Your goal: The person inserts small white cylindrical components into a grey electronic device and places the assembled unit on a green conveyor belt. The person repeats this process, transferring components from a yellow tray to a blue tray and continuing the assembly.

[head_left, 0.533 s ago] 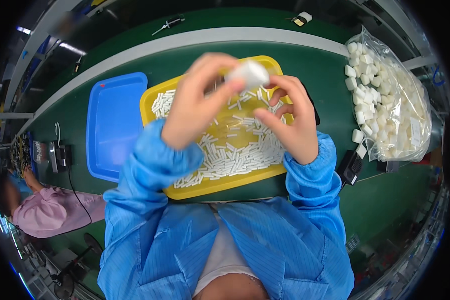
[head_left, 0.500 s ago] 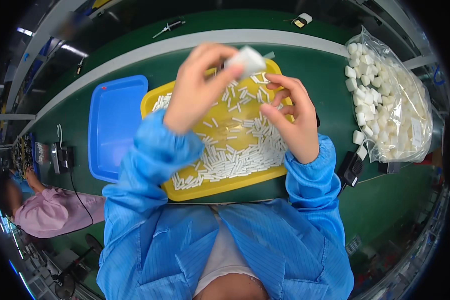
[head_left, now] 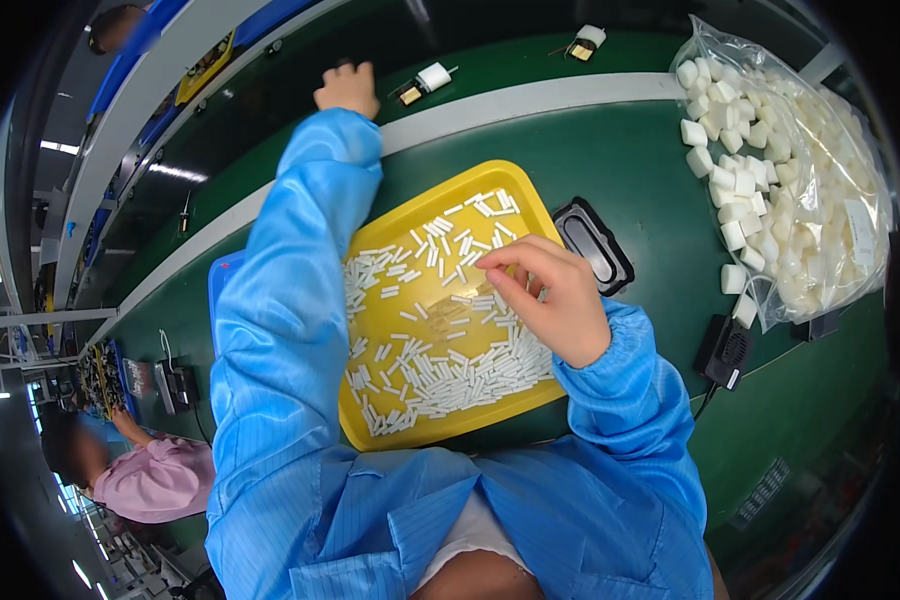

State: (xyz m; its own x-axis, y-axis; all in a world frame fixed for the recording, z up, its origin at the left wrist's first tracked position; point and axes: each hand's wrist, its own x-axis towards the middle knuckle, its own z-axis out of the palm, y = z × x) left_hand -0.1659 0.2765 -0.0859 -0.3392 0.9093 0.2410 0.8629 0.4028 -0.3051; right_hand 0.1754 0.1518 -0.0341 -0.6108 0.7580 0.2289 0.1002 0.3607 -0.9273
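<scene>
The step in hand seems to be a reach to the far side: the left hand [head_left: 348, 90] lies beyond the pale raised strip [head_left: 530, 97], just beside a small part [head_left: 432, 77] with a white cylindrical end and a gold-coloured end. Its fingers are bent, and I cannot tell what, if anything, they grip. The right hand [head_left: 560, 305] hovers over the yellow tray [head_left: 475, 420], thumb and forefinger tips almost meeting (whether a tube sits between them, I cannot tell). The short white tubes [head_left: 480, 375] lie loose in that tray, heaped thickest along its near side. The next move probably calls for a light, exact fingertip pinch. The tubes look smooth and rigid, the tray glossy plastic; white blocks [head_left: 699, 160], matte and foam-like, spill from a crinkled clear bag [head_left: 830, 250].
</scene>
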